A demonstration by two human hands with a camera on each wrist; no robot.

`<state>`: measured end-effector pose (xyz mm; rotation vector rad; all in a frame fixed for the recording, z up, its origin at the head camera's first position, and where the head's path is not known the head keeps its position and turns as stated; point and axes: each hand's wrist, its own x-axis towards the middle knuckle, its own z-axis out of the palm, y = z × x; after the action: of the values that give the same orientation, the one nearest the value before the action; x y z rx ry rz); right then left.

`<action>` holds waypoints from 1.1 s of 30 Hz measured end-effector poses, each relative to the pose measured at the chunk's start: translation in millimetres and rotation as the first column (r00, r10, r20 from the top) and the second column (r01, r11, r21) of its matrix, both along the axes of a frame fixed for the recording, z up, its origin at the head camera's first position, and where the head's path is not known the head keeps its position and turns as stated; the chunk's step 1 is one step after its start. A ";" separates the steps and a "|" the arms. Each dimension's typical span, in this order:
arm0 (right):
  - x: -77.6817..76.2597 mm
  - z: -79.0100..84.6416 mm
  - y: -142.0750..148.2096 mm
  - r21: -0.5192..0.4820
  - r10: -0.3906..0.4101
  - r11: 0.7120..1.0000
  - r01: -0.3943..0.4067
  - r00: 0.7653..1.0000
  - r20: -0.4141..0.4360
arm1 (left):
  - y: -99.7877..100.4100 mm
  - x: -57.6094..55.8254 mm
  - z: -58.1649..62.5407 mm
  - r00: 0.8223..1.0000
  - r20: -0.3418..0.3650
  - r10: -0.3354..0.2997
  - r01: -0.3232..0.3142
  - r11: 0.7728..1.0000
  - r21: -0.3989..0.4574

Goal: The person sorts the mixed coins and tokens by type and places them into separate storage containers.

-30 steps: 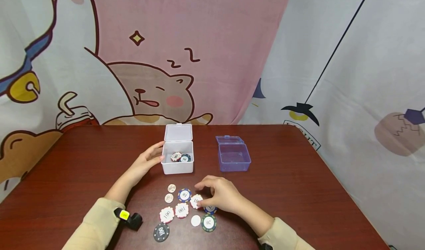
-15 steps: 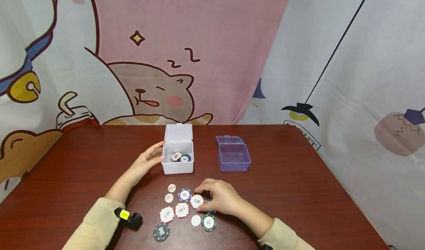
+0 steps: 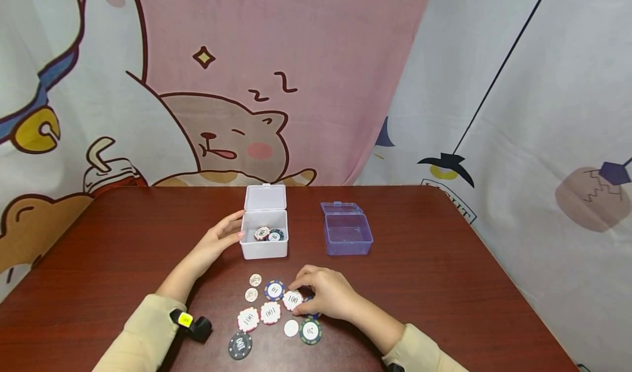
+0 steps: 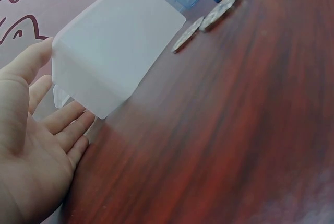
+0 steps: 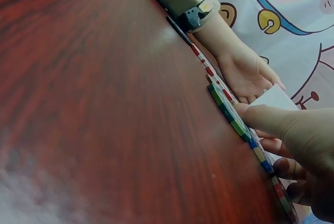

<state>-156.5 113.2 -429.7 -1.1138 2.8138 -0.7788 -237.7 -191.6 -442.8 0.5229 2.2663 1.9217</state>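
My left hand (image 3: 217, 243) touches the left side of the white box (image 3: 265, 251), thumb near its front corner and fingers extended along the side. The lid is up, and two poker chips (image 3: 269, 234) lie inside. My right hand (image 3: 329, 294) pinches a white 100 poker chip (image 3: 293, 299) by its edges, thumb on the near side and fingers on the far side, at table level. Under that hand a blue chip (image 3: 314, 315) is partly hidden. Around it lie a blue 10 chip (image 3: 274, 291), two red-edged 100 chips (image 3: 270, 313) and a green 20 chip (image 3: 310, 332).
A clear purple box (image 3: 348, 248) with its lid up stands right of the white one. Two small patterned discs (image 3: 251, 294), a small white disc (image 3: 291, 328) and a dark grey 100 chip (image 3: 240, 345) lie on the brown table (image 3: 444, 306). A printed curtain hangs behind.
My right hand has shifted slightly nearer, its fingers now at the edges of the white chip. That chip has turned a little. The left hand and both boxes have stayed put.
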 end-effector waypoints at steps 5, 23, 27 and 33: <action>-1.2 -0.8 0.3 -0.010 0.008 1.000 -0.008 1.000 0.007 | -0.3 -0.2 -0.8 1.000 -0.001 0.002 -0.002 1.000 -0.001; -5.3 6.3 -1.3 -0.129 -0.043 0.991 0.044 0.999 0.011 | 0.1 -0.4 -1.1 1.000 -0.002 0.003 -0.003 1.000 0.002; -8.2 10.4 -2.9 -0.163 -0.070 0.984 0.068 0.998 -0.005 | 0.5 -0.7 -1.2 1.000 0.002 0.005 -0.005 1.000 -0.002; -16.3 14.8 -5.9 -0.248 -0.080 0.966 0.067 0.996 -0.041 | -0.1 -1.2 -1.7 1.000 -0.014 0.004 -0.004 1.000 0.001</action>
<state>-172.9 107.3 -414.8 -1.0751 2.8753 -1.1505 -238.9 -191.7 -444.4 0.5340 2.2765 1.9272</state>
